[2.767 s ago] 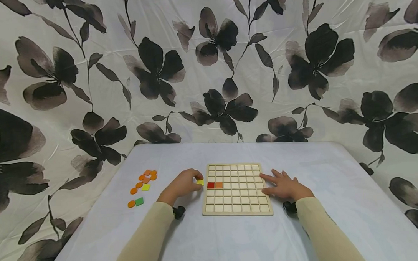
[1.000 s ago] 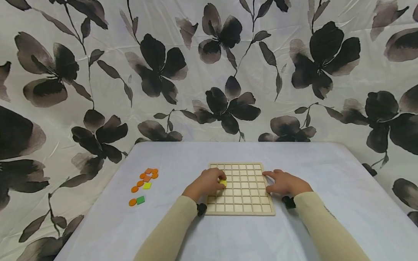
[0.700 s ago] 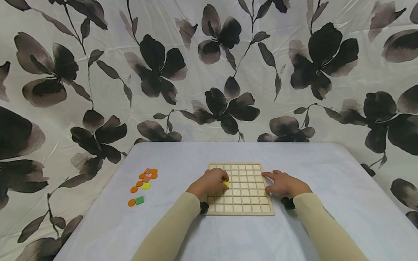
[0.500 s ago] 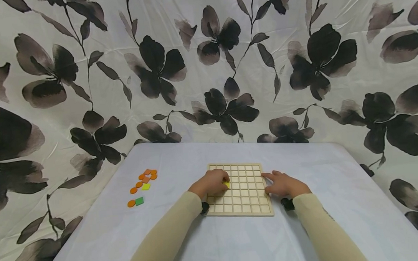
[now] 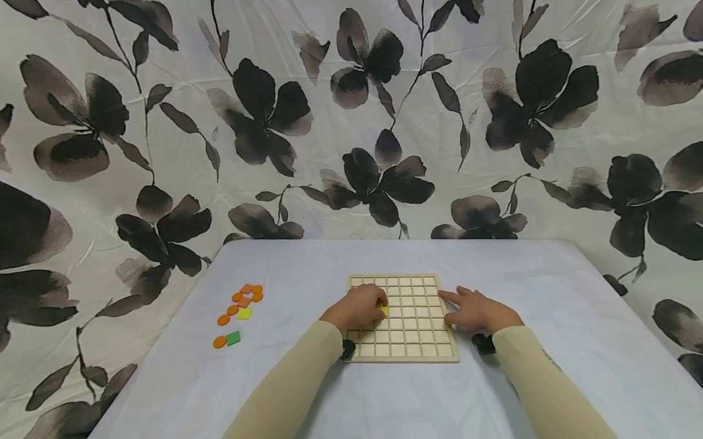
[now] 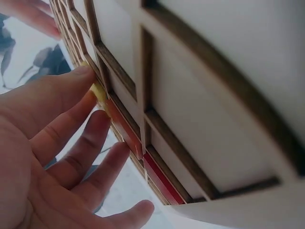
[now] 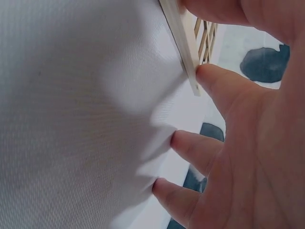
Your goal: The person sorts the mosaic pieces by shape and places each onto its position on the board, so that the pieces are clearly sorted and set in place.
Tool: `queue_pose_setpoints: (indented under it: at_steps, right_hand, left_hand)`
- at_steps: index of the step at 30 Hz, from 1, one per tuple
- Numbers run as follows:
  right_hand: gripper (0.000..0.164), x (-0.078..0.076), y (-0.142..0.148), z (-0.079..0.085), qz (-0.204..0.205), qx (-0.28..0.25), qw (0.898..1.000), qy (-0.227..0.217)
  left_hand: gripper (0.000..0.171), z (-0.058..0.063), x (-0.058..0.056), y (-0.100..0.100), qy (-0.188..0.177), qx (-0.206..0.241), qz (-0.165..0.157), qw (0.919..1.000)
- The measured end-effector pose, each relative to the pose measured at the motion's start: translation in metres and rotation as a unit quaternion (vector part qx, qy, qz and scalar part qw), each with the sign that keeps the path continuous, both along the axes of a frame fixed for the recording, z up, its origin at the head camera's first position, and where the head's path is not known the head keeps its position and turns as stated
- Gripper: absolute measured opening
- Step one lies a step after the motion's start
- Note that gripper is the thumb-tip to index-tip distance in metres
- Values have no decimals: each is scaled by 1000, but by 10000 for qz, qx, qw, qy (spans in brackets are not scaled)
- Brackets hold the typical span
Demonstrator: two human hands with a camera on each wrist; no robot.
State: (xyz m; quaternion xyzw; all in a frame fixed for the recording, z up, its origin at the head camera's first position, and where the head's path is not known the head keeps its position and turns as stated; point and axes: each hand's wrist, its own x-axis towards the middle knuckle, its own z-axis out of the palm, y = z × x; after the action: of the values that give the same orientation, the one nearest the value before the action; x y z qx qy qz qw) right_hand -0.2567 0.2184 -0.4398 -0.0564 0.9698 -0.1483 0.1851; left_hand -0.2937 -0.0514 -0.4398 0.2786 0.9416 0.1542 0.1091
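A wooden grid board (image 5: 416,320) lies flat at the middle of the table. Over its left part, my left hand (image 5: 357,308) pinches a yellow square tile (image 5: 384,310) between thumb and fingers, at a cell of the third row. In the left wrist view the yellow tile (image 6: 98,90) sits beside an orange tile (image 6: 125,126), and past that a red tile (image 6: 162,179) fills the cell at the board's edge. From the head, my left hand hides these two. My right hand (image 5: 479,310) touches the board's right edge with thumb and index finger, its other fingers spread on the table.
On the left of the table lie several orange round pieces (image 5: 223,320), orange squares (image 5: 244,302), another yellow square (image 5: 244,313) and a green square (image 5: 233,338). A white cloth covers the table (image 5: 497,402). Behind it hangs a floral curtain (image 5: 348,116).
My left hand has carried the yellow tile from beside the board's left edge rightward onto the third row, shifting only slightly in the last second. My right hand stays at the right edge.
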Motion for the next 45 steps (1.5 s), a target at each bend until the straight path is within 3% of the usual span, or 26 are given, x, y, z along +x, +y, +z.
queue_pose_setpoints:
  at_steps: [13,22,32,45]
  right_hand:
    - [71,-2,3,5,166,40,9997,181]
    - [72,-2,5,4,309,-201,9986,370]
    - [68,-3,5,2,324,-189,9987,351]
    - [68,-4,7,-2,500,-91,9979,405]
  left_hand:
    - [31,9,4,-9,6,-200,89,9998]
    - [30,5,7,-26,-32,231,188,9996]
    - [27,0,11,-46,-247,528,661,9961]
    - [24,2,20,-67,-177,470,1025,9935]
